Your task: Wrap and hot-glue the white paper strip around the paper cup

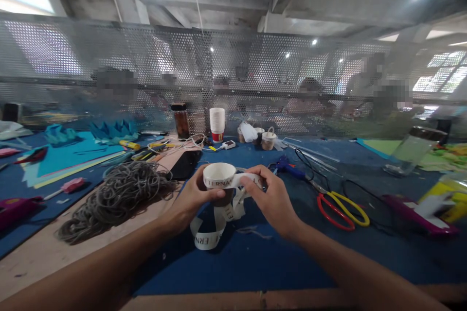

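My left hand (pixel 199 190) is wrapped round a small paper cup (pixel 220 170), white inside and brownish lower down. A white ribbon printed with dark letters (pixel 222 182) lies across the cup just under its rim. Between the thumb and fingers of my right hand (pixel 268 192), the same ribbon is pinched at the cup's right side. Its loose length (pixel 207 239) hangs below the cup in curls, down to the blue table covering. My left thumb presses on the front of the cup near the ribbon.
Left of my hands lie a heap of grey cord (pixel 118 197) and a black phone (pixel 186 164). Scissors with red and yellow handles (pixel 343 209) and a blue glue gun (pixel 290 167) are on the right. Stacked paper cups (pixel 217 124) and a lidded jar (pixel 180 121) stand behind, before a perforated screen (pixel 248 68).
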